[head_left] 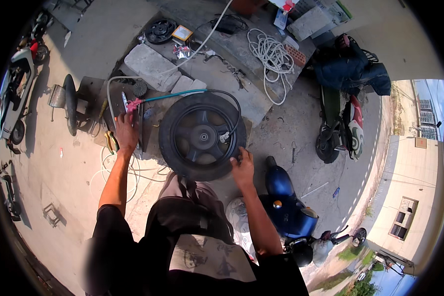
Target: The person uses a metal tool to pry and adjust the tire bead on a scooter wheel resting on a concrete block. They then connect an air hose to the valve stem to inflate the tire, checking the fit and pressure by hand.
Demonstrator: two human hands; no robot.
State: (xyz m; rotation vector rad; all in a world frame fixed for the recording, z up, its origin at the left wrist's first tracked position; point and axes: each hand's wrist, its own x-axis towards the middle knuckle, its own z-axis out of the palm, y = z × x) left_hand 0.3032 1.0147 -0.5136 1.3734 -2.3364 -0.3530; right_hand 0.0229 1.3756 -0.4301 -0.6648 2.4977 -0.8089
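A black scooter wheel with its tyre (171, 154) lies flat in front of me, its dark spoked rim upward. An air hose (175, 95), teal then black, curves over it to a metal chuck (225, 137) at the rim. My left hand (127, 132) is left of the wheel, fingers curled at the pink fitting (133, 104) on the hose's other end. A white hose (109, 96) also reaches these fingers; the palm side is hidden. My right hand (243, 168) rests at the tyre's near right edge, fingers apart, holding nothing.
Yellow-handled pliers (111, 142) lie beside my left wrist. Beyond the wheel are a concrete slab (152, 66), another wheel rim (161, 31) and a coiled white hose (274, 56). A blue scooter (286, 212) stands close on my right, with another scooter (330, 123) farther off.
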